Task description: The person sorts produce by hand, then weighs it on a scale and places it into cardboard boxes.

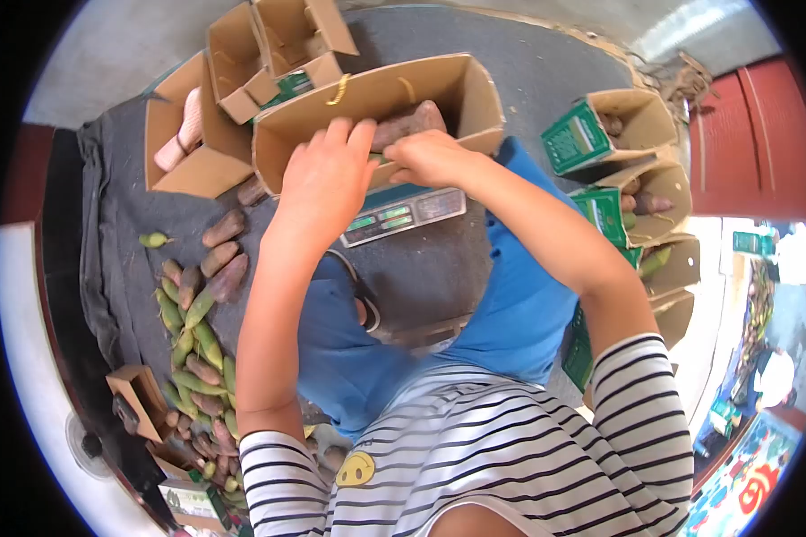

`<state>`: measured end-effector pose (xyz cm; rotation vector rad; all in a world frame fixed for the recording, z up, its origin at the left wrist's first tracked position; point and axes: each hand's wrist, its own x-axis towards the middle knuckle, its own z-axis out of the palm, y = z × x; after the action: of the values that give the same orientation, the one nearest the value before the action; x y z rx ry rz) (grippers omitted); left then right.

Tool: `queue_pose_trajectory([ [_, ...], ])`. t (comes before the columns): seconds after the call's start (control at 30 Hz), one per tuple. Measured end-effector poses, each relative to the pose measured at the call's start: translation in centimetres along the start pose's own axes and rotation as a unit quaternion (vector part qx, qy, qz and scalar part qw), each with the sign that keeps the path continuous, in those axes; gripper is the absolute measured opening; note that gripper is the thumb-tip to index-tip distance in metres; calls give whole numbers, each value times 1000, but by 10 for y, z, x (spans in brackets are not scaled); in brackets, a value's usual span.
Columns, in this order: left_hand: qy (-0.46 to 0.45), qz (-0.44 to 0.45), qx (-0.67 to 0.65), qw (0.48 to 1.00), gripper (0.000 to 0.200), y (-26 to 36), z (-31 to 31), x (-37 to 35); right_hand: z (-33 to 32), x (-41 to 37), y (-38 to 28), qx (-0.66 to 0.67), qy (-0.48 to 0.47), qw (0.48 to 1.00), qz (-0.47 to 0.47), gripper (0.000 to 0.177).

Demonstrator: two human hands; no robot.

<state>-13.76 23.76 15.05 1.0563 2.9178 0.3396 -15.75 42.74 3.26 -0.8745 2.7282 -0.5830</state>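
An open cardboard box [287, 134] with yellow cord handles stands on a digital scale [405, 217] in front of me. Inside it lies a large reddish-brown root vegetable [409, 125], and a bit of green shows between my hands. My left hand [330, 174] is over the box's near rim on the left, its fingers stretched forward and slightly apart. To its right, my right hand [432, 158] bends in over the same rim with curled fingers. What those fingertips hold, if anything, is hidden.
Green and brown root vegetables [197, 345] are piled on the dark floor at left. A carton [201, 157] with a pink, net-wrapped piece stands behind them. More cartons [287, 40] are at the back. Filled green-and-brown boxes [613, 134] line the right side, near a red door [752, 139].
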Motion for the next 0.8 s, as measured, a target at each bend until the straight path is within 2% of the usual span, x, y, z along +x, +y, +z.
queue_pose_trajectory([
  [0.03,-69,-11,24,997,40,1,12,2,-4,0,-4,-20,-16,1000,18,30],
  [0.1,-109,-26,73,991,41,-4,41,-3,-16,-2,-15,-74,-39,995,56,37],
  [0.13,-129,-36,100,986,42,-8,51,-6,-26,-6,-23,-86,-21,994,61,38],
  [0.23,-102,-32,105,989,45,-12,58,-7,-33,-7,-35,-61,50,995,58,38],
  [0.27,-147,-53,118,981,50,-15,60,-3,-37,-8,-42,-65,59,994,72,36],
  [0.47,-149,-39,121,981,48,-15,70,3,-37,3,-51,-64,87,988,112,25],
  [0.63,-168,-38,104,980,40,-26,80,5,-22,23,-56,-69,23,991,112,20],
  [0.77,-118,-35,85,989,32,-44,96,5,-11,35,-65,-58,-34,990,127,21],
  [0.8,-112,-64,63,990,29,-41,92,6,-7,38,-67,-53,-34,988,138,21],
])
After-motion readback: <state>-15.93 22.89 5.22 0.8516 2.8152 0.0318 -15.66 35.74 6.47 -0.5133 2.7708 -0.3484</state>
